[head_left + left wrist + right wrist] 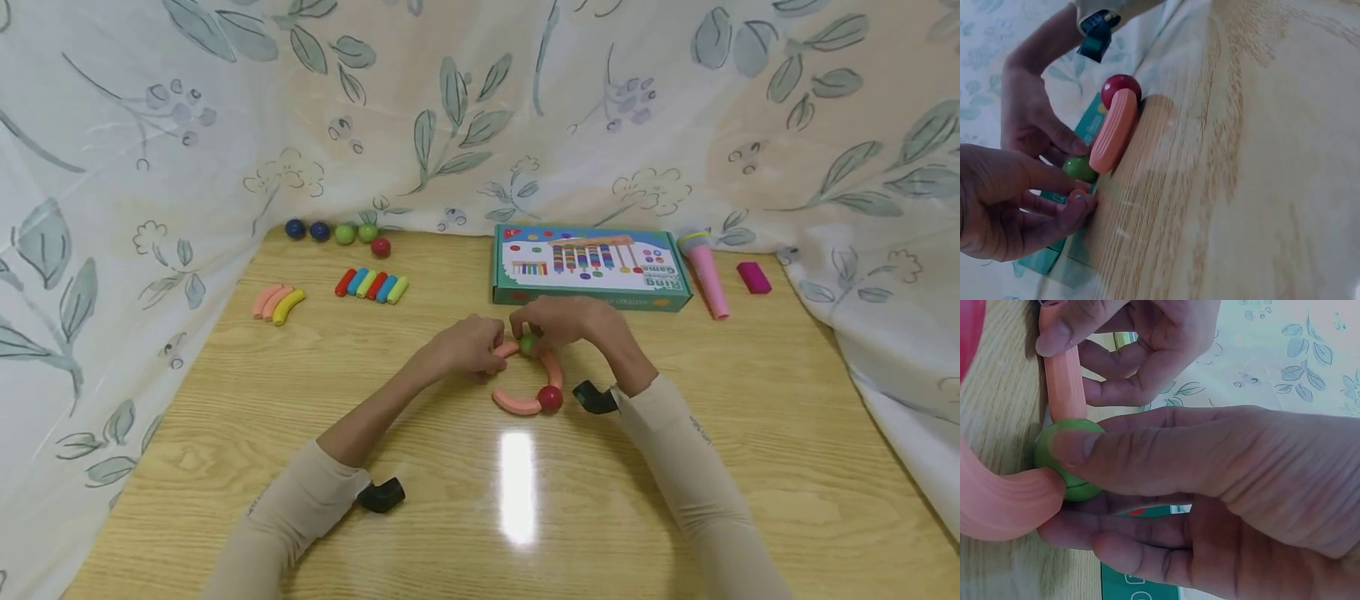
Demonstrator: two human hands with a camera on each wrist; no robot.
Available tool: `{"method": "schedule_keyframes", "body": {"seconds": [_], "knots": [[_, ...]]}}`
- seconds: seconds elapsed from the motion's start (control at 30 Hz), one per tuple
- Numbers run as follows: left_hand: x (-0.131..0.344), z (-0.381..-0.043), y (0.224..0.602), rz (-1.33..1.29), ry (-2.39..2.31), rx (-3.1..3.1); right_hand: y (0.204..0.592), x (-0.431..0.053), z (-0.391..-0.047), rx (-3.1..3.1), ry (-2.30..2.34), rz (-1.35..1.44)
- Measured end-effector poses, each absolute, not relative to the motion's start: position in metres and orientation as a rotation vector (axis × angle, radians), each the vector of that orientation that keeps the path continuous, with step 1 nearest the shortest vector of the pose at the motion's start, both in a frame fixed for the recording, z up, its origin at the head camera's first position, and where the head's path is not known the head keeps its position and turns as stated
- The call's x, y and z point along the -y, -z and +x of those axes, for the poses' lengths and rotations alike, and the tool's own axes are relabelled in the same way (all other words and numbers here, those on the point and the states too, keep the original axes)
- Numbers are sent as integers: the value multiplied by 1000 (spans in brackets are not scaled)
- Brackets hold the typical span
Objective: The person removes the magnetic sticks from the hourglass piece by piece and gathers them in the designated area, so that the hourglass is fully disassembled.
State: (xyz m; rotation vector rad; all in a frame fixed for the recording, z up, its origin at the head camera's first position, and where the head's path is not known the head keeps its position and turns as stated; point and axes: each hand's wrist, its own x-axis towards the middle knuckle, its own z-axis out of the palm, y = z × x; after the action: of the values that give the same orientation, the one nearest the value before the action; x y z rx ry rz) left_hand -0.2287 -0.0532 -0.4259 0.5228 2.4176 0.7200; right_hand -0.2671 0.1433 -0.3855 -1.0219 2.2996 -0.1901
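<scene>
My left hand (471, 343) pinches a salmon-pink curved piece (1065, 384) between thumb and fingers. With thumb and fingertips, my right hand (564, 321) grips a green ball (1085, 481). In the right wrist view, the inner end of that curved piece meets the ball. A second salmon-pink curved piece (553, 371) runs from the green ball down to a red ball (551, 398). From the red ball a third curved piece (517, 404) extends left, its far end free. Together they form an open ring on the wooden table.
Behind the hands lies a teal game box (592, 267), with a pink toy microphone (707, 275) and a magenta block (753, 277) to its right. At the back left are several balls (345, 233), coloured short sticks (371, 285) and curved pieces (279, 302). A patterned cloth (450, 108) borders the table.
</scene>
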Motion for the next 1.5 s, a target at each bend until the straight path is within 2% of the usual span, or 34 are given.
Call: {"method": "schedule_keyframes", "body": {"seconds": [0.4,0.73,1.0,1.33,1.5], "knots": [[64,-227,420,522,-665,-2490,382,-145,-265,-2312,202,-1038],[103,-226,408,411,-513,-2783,383,-143,-264,-2288,201,-1035],[155,-225,395,226,-493,-2939,384,-146,-267,-2276,201,-1027],[238,-221,404,-84,-411,-3083,386,-145,-269,-2280,183,-991],[265,-218,412,-186,-351,-3171,384,-144,-267,-2273,173,-990]]}}
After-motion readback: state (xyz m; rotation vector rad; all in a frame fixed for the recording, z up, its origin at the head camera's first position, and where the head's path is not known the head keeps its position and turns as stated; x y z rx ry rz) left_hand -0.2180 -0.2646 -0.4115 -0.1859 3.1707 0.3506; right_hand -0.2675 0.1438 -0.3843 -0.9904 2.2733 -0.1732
